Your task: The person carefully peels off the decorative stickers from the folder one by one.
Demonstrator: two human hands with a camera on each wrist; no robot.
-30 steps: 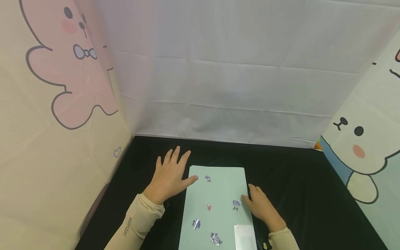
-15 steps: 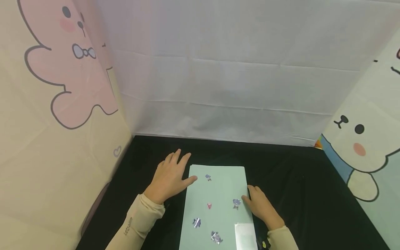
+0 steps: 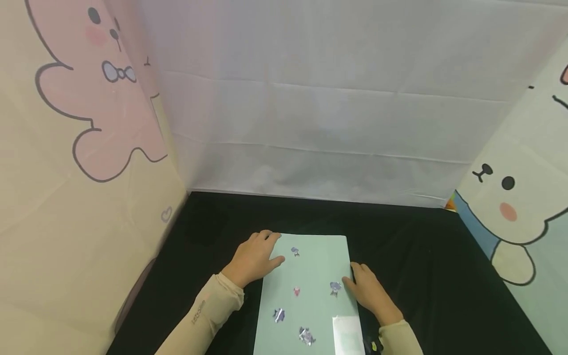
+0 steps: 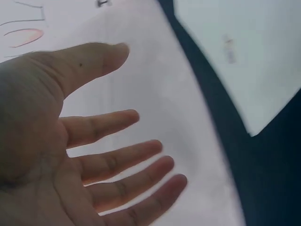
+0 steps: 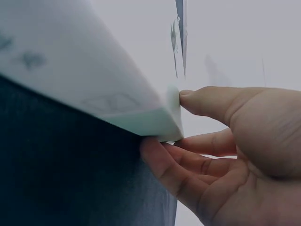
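A flat pale green folder (image 3: pixel 310 276) with several small shiny stickers, such as a purple one (image 3: pixel 306 336), lies on the black tabletop. At its upper left corner is my left hand (image 3: pixel 255 259), fingers spread and thumb out over the cover. In the left wrist view this hand (image 4: pixel 94 132) holds nothing, with the folder's corner (image 4: pixel 249 94) apart from the fingers. My right hand (image 3: pixel 370 291) is at the right edge. The right wrist view has its thumb (image 5: pixel 207 101) against the edge and curled fingers (image 5: pixel 174 172) beneath, pinching it.
A white rectangular label (image 3: pixel 348 335) is on the folder's lower right. Black cloth (image 3: pixel 421 256) covers the table. A plain white curtain (image 3: pixel 333 123) stands behind, with cartoon-printed curtains on the left (image 3: pixel 88 222) and right (image 3: pixel 523 197).
My left hand has moved right and closer to the folder's upper left corner, its fingers less stretched than before. The right hand and the folder have stayed in place.
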